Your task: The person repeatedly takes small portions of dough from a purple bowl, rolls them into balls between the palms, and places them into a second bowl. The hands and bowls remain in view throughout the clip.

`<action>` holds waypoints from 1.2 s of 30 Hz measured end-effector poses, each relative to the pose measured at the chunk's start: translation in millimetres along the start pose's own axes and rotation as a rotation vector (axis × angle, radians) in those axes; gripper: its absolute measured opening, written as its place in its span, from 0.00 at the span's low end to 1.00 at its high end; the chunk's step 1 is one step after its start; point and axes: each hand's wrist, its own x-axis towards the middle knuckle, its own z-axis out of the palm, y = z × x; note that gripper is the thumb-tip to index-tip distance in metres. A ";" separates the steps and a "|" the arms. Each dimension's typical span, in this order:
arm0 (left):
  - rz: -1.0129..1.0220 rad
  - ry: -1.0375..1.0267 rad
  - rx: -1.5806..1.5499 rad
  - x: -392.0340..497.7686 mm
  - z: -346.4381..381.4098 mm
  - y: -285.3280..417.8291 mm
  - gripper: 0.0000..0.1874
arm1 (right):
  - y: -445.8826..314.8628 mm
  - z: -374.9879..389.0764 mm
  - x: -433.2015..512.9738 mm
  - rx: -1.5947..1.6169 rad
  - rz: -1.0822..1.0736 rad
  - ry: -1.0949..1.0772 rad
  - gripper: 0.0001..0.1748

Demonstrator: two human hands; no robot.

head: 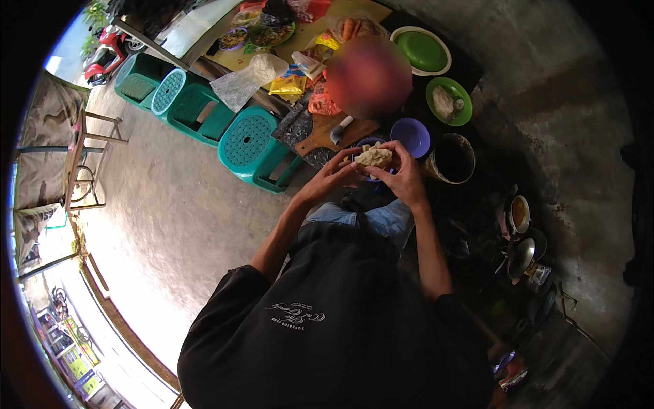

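Note:
A pale, crumbly-looking lump of food (374, 158) is held between the fingertips of my left hand (332, 176) and my right hand (405, 179). Directly beneath it sits a purple bowl (372, 140), mostly hidden by my hands, with pale cut pieces (366, 148) in it. Another purple bowl (416, 132) stands just beyond my right hand, its inside showing no food. A wooden cutting board (312, 144) lies ahead of my left hand, with a short pale-handled tool (341, 129) on it.
Green plastic stools (248, 143) line the left side. Ahead, a yellow-topped table (311, 36) carries food packets (287, 84) and bowls. A green plate (462, 105) with a white mass and a dark-mouthed pot (452, 158) stand right. Pans (521, 255) lie farther right. A large round reddish area is blurred.

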 end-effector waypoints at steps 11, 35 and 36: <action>0.116 -0.103 -0.041 -25.4 39.2 57.2 0.23 | -76.9 9.3 -38.9 0.061 -0.029 -0.110 0.23; 0.176 -0.257 -0.226 -30.2 79.7 62.1 0.22 | -89.9 14.6 -82.2 0.529 -0.088 0.112 0.17; 0.166 -0.248 -0.236 -30.6 81.6 62.6 0.20 | -89.9 13.8 -83.0 0.563 -0.082 0.113 0.17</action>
